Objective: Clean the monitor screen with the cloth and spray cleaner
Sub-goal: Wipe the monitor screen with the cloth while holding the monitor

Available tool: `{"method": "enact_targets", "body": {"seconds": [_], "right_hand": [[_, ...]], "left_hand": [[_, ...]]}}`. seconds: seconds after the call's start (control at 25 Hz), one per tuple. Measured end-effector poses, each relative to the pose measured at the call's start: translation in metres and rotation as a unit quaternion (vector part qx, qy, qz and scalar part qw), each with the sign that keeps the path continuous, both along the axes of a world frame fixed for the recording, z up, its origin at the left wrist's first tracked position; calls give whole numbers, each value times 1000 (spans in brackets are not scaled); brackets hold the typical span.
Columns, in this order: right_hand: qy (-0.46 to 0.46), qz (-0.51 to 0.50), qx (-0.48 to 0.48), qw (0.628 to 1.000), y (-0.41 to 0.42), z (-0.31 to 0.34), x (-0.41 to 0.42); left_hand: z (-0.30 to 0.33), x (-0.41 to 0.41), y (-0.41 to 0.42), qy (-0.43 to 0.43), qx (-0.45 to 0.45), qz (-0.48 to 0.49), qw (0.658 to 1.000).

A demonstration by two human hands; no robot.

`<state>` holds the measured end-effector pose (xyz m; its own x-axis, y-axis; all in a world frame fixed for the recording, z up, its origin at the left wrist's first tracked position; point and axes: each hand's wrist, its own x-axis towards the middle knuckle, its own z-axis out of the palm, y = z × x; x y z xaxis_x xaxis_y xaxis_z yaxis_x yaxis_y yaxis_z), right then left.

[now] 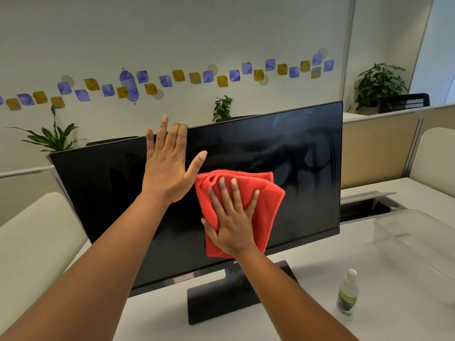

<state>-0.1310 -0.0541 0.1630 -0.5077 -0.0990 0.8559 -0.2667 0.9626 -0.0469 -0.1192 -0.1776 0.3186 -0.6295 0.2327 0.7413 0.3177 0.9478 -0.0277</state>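
A black monitor [103, 188] stands tilted on its stand in front of me, its screen dark with faint smears at the upper right. My right hand [232, 221] presses a folded red cloth [267, 200] flat against the middle of the screen, fingers spread over it. My left hand [167, 166] holds the monitor's top edge, fingers curled over the rim and palm against the screen. A small spray bottle [347, 295] with a green label stands upright on the white desk to the right of the stand, untouched.
A clear plastic container [416, 242] sits on the desk at the right. An open cable slot [366, 205] lies behind it. The monitor's black base [216, 301] rests on the desk. Cubicle dividers and potted plants stand behind.
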Motion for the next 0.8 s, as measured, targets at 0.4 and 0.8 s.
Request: {"method": "enact_targets", "body": {"seconds": [0.4,0.8], "right_hand": [[10,-12,32,999,16,-9,7],[73,18,9,997,-64,45,-4]], "left_hand": [[-14,28,-108,31,41,157,986],[-6,35,-142,-8,79,136,987]]}}
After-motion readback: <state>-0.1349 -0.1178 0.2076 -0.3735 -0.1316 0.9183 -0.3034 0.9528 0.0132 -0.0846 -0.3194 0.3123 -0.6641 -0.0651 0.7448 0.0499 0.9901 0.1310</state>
